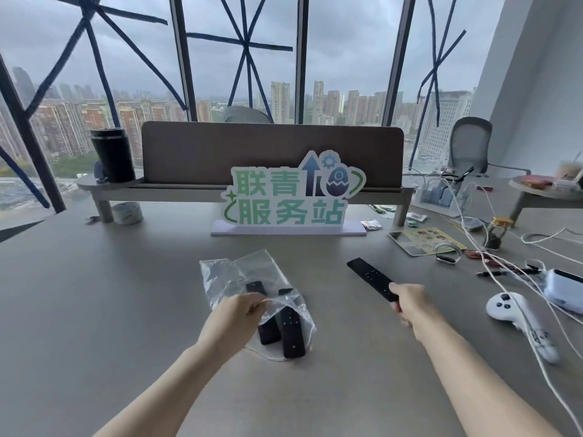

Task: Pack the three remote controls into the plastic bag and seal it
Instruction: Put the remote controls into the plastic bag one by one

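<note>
Remote controls: two lying inside plastic bag on worktop, bag mouth pinched by left hand; third remote gripped in right hand, raised beside bag.

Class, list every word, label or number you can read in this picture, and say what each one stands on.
"联青" – top row of the standing sign at the back of the table.
"服务站" – bottom row of that sign.
Printed card on the right: too small to read.
Remote controls, tape roll, white controller: markings unreadable.
</note>
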Demonstrator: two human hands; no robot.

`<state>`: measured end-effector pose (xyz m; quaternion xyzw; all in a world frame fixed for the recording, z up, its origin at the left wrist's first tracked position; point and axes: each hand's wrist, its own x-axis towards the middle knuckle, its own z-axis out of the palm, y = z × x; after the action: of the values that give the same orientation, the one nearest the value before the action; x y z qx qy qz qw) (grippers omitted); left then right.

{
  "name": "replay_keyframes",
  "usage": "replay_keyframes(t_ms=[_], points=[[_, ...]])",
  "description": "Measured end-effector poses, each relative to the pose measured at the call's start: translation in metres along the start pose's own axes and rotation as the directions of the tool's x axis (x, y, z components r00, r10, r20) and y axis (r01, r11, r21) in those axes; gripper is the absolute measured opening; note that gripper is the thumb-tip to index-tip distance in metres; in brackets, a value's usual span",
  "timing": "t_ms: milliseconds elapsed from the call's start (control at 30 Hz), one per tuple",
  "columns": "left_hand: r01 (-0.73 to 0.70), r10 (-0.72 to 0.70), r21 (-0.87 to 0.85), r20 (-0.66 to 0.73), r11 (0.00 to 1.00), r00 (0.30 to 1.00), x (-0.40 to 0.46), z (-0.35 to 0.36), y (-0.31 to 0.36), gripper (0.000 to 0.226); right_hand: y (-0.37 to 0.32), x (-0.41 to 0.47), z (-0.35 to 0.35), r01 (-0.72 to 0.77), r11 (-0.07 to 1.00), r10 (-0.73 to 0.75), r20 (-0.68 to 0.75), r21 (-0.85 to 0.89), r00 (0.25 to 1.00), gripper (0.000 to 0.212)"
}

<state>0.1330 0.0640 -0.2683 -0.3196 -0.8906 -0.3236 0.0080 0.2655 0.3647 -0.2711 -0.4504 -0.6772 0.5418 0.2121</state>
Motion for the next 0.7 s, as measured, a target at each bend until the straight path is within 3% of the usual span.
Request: replay_keyframes(t_ms=[67,133,233,333,433,567,633,700], points=[[-0.015,0.013,-0.034,-0.042,0.999,0.999,0.002,-0.003,0.015,0.021,-0.002,-0.035,-0.017,-0.052,0.964,0.025,0.104,0.262,0.994,0.028],[-0.006,0.004,-0.036,-0.065,0.999,0.998,-0.001,-0.009,0.026,0.02,-0.003,-0.072,-0.034,-0.08,0.926,-0.021,0.263,0.368,0.965,0.023],[0.009,-0.01,-0.007,-0.07,1.0,0.997,-0.014,-0.016,0.028,0.022,-0.002,-0.126,-0.05,-0.138,0.939,-0.037,0.493,0.314,0.869,0.02],[0.038,-0.038,0.002,-0.068,0.999,0.997,-0.031,-0.021,0.019,0.023,0.004,-0.165,-0.044,-0.141,0.977,0.02,0.594,0.158,0.804,0.031],[0.043,-0.038,0.047,-0.11,0.998,0.993,-0.044,-0.021,0.013,0.024,0.009,-0.183,-0.012,-0.106,0.994,0.057,0.628,0.041,0.776,0.029],[0.055,-0.045,0.054,-0.165,0.997,0.985,-0.051,-0.018,0.008,0.024,0.004,-0.186,0.054,-0.054,0.995,-0.008,0.643,0.078,0.766,0.022],[0.062,-0.051,0.055,-0.183,0.997,0.982,-0.052,-0.019,0.005,0.024,-0.001,-0.184,0.079,-0.016,0.996,-0.038,0.583,0.086,0.812,0.02],[0.056,-0.046,0.055,-0.18,0.997,0.983,-0.053,-0.021,0.0,0.024,-0.002,-0.176,0.088,0.057,0.996,-0.084,0.436,0.075,0.896,0.019]])
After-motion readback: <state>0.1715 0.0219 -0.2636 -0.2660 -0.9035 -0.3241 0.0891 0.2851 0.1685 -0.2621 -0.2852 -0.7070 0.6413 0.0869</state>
